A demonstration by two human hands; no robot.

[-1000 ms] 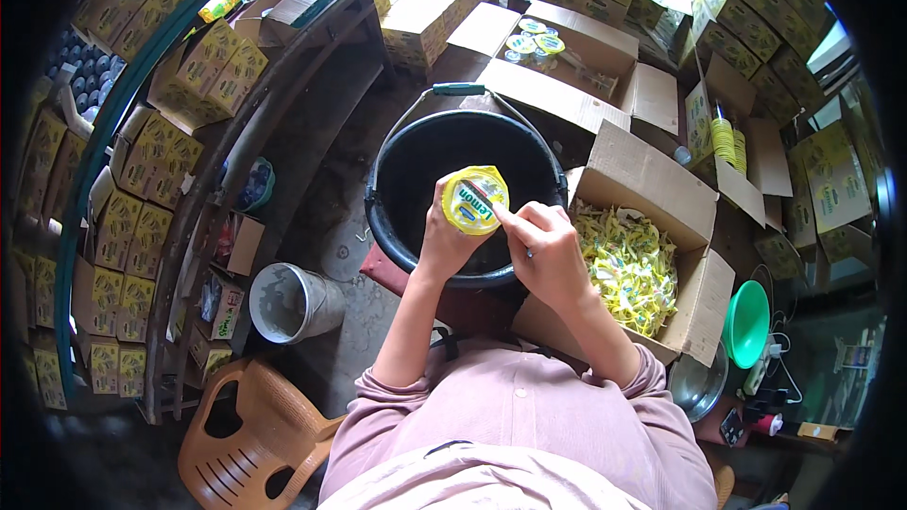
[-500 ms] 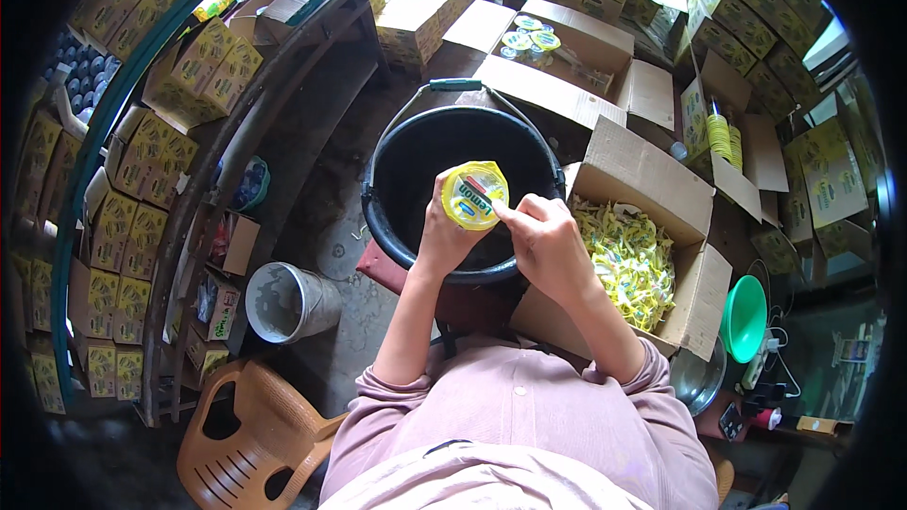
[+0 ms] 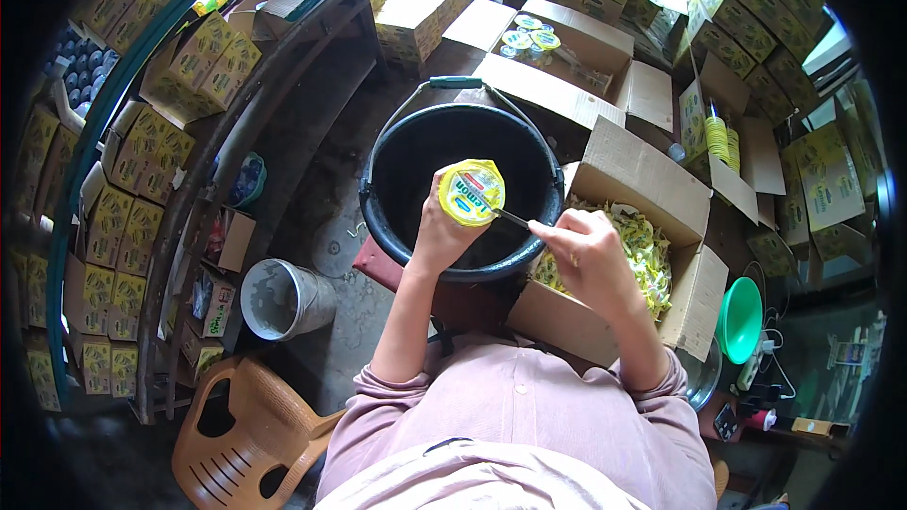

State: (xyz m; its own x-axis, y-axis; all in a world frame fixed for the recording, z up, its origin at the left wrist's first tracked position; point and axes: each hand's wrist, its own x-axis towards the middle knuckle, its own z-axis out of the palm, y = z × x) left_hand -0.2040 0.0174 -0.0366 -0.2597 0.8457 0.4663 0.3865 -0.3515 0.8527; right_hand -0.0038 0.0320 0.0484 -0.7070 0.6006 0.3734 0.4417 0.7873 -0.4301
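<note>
My left hand [image 3: 442,238] is wrapped round a small cup and holds it over the black bucket [image 3: 375,227]. The cup's yellow printed foil lid [image 3: 472,192] faces up. To the right, my right hand [image 3: 590,250] is closed on a thin metal tool [image 3: 513,218] that looks like a narrow knife. The tool's tip meets the lid's lower right edge. How its handle sits inside my fingers is hidden. Below my right hand, a cardboard box [image 3: 567,316] is filled with yellow and white lid scraps [image 3: 652,269].
An open carton [image 3: 539,85] with several lidded cups [image 3: 529,36] stands at the back. Stacked yellow lids [image 3: 723,144] sit in a box on the right. A green bowl [image 3: 740,319], grey bucket [image 3: 283,300] and brown plastic chair [image 3: 250,425] are around me.
My right hand has drawn back to the right and down, so the thin metal tool now shows between it and the lid. The cup has turned slightly in my left hand.
</note>
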